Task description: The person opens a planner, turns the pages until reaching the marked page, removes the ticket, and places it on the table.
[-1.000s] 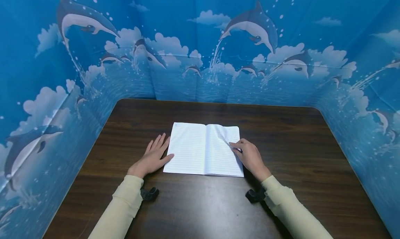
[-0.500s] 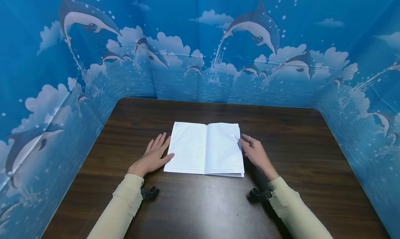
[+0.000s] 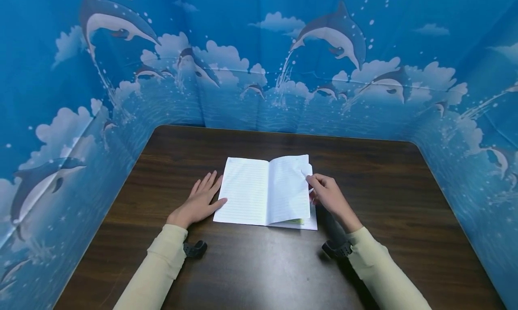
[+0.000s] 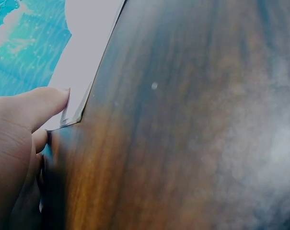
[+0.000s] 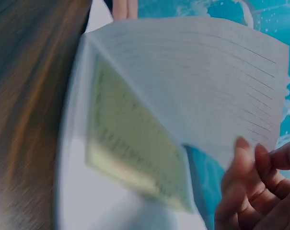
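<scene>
An open lined notebook (image 3: 243, 193) lies on the table. My left hand (image 3: 198, 203) rests flat at its left edge, fingers spread, with the thumb on the left page; the left wrist view shows that thumb on the white paper (image 4: 85, 57). My right hand (image 3: 329, 194) pinches the outer edge of a right-hand page (image 3: 288, 188), which is raised and curved. Beneath this page a yellow-green slip (image 5: 135, 134) with rows of dark marks shows in the right wrist view, its writing too blurred to read. In the head view only the slip's lower edge peeks out.
The dark wood-grain table (image 3: 259, 265) has rounded far corners. A blue curtain (image 3: 226, 107) printed with dolphins hangs around its back and sides. Each wrist wears a black strap (image 3: 196, 249) with a camera mount.
My right hand has moved slightly outward from the page, then gripped its edge and raised it, so the yellow-green slip now shows below. The left hand stays in place.
</scene>
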Demonstrator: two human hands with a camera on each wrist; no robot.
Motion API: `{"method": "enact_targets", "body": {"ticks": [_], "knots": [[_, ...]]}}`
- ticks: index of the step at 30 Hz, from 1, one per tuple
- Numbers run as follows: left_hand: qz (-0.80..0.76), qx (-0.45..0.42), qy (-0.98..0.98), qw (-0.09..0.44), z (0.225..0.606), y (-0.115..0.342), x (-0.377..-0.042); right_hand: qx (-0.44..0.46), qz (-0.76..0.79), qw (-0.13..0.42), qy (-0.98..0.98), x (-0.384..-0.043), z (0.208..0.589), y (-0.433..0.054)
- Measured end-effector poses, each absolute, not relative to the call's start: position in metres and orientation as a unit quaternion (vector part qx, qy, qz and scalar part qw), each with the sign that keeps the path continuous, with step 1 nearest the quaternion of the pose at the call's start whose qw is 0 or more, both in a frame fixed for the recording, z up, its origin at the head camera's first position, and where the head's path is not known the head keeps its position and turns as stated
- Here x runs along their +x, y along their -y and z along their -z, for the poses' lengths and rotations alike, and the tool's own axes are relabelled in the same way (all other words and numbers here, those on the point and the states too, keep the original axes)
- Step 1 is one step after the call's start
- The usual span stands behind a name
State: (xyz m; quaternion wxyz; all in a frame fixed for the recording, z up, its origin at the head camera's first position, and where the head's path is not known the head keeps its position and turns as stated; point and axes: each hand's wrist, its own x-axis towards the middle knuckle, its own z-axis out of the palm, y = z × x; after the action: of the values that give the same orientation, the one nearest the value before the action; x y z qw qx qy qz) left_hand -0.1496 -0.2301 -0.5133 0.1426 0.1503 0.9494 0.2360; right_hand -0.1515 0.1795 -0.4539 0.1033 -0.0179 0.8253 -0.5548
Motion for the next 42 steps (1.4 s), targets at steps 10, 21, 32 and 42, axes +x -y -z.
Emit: {"method": "enact_targets", "body": {"ticks": [10, 21, 32, 42], "knots": [[-0.235, 0.148, -0.950, 0.144, 0.510, 0.230, -0.149, -0.061, 0.588, 0.090, -0.801, -0.167, 0.435, -0.151], [-0.239, 0.154, -0.949, 0.137, 0.512, 0.230, -0.151, -0.105, 0.588, 0.101, -0.795, -0.170, 0.432, -0.126], [-0.245, 0.151, -0.947, 0.141, 0.510, 0.230, -0.150, -0.183, 0.579, 0.083, -0.790, -0.161, 0.435, -0.111], [-0.244, 0.142, -0.948, 0.146, 0.514, 0.231, -0.150, -0.275, 0.482, 0.019, -0.832, -0.146, 0.446, -0.101]]}}
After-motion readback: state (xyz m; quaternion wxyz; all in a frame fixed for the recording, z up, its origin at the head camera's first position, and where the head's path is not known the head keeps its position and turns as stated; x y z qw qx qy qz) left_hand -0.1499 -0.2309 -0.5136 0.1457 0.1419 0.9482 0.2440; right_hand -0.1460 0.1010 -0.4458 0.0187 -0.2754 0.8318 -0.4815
